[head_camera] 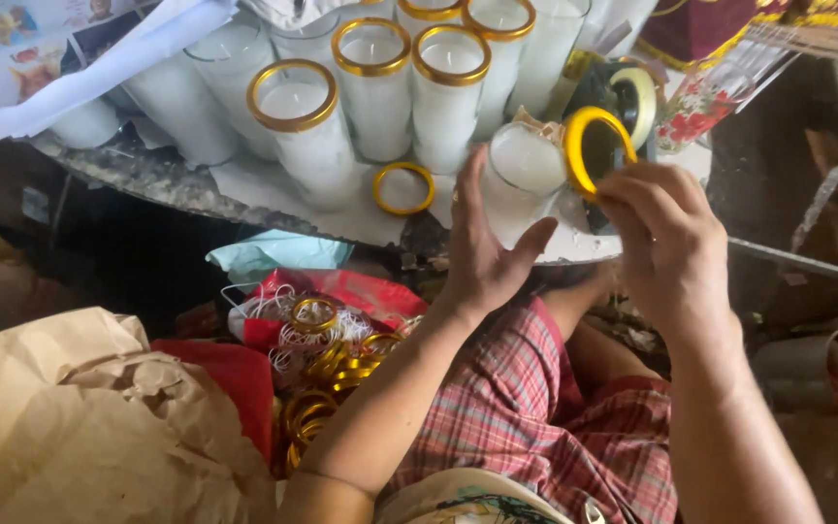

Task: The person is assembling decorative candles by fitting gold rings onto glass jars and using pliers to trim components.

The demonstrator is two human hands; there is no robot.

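1. Loose gold rings (327,374), heaped in a red bag beside the person's knee, well below the table (273,209).
2. One stray gold ring (403,188) on the table; a nudge could roll it off the edge.
3. Left hand (485,247), grip spread, steadying the white glass candle (521,170) near the table's rim; it might tip if pushed.
4. Right hand (666,238), grip pinching a yellow ring (589,146) tilted over the candle's mouth; seated askew, it could jam.
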